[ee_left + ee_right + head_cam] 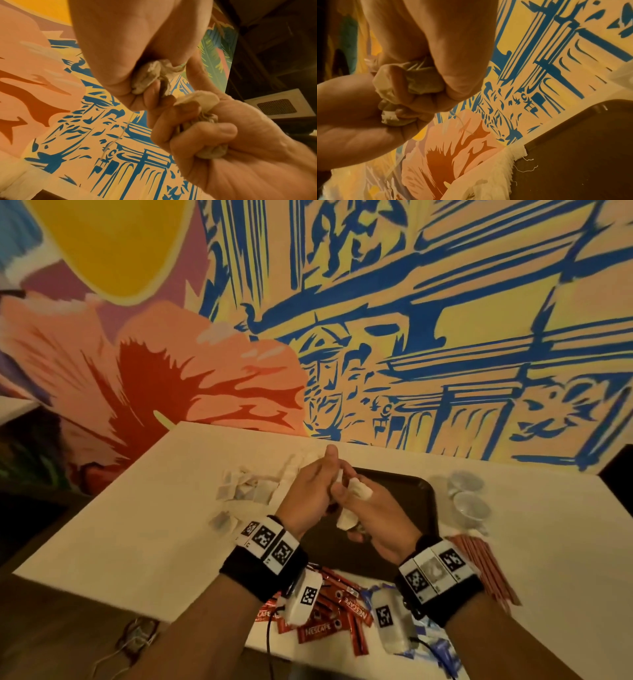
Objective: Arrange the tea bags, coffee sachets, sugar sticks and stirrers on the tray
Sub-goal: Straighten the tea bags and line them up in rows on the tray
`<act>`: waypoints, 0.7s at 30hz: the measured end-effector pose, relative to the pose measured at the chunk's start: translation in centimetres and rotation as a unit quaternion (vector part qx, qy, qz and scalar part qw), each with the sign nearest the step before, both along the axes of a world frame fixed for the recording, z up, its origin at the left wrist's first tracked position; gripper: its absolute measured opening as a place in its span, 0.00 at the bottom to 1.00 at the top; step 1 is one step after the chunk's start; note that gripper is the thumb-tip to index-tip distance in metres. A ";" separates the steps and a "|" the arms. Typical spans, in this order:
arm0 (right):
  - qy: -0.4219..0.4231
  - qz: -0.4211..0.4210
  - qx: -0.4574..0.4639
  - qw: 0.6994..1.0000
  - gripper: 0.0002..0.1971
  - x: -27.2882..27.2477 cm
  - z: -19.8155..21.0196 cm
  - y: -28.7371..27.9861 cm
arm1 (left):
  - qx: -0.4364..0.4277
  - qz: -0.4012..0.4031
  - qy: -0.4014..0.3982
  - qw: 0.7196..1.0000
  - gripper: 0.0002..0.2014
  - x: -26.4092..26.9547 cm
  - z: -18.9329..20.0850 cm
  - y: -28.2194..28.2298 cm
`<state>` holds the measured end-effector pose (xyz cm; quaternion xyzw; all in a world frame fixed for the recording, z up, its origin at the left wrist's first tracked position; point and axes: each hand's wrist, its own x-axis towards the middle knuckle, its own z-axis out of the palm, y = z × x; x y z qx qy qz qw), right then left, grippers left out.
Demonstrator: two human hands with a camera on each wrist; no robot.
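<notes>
Left hand (308, 494): raised over the tray, fingers curled round a crumpled white tea bag (150, 75), pinching it against the right hand's bundle.
Right hand (373, 518): palm turned inward, fingers closed round a bunch of white tea bags (356, 491); in the left wrist view the paper bulges out between thumb and fingers (204, 98).
String (120, 136): a thin thread hangs loose below the 2 hands.
Tray (411, 484): dark, rounded corners, lying on the table directly beneath the hands; loose white threads rest on its surface in the right wrist view.
Loose tea bags (246, 489): a scatter of pale bags on the table, left of the tray and off it.
Coffee sachets (329, 618): red Nescafe sticks in a heap at the table's near edge, in front of the tray.
Blue sachets (442, 645): beside the red ones, partly hidden by the right wrist; contents cannot be told.
Stirrers (486, 566): a bundle of reddish sticks on the table, right of the tray.
Cups (471, 505): 2 small clear cups, right of the tray, beyond the stirrers.
Table (137, 525): pale top, set against a painted wall (411, 302).
</notes>
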<state>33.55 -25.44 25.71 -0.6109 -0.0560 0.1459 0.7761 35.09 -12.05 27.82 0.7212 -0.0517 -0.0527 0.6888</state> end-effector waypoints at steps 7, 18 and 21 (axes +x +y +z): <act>0.020 -0.044 -0.012 0.999 0.16 -0.1 -0.3 -1.3 | -0.028 -0.029 0.037 0.998 0.36 0.0 0.0 -0.6; 0.048 -0.105 0.044 0.992 0.09 -0.3 -0.3 -2.7 | -0.197 -0.108 0.141 0.964 0.23 -0.4 -1.2 -0.4; 0.057 -0.105 0.065 0.991 0.10 -0.1 -0.4 -3.2 | -0.187 -0.097 0.130 0.969 0.27 -0.5 -1.5 -0.1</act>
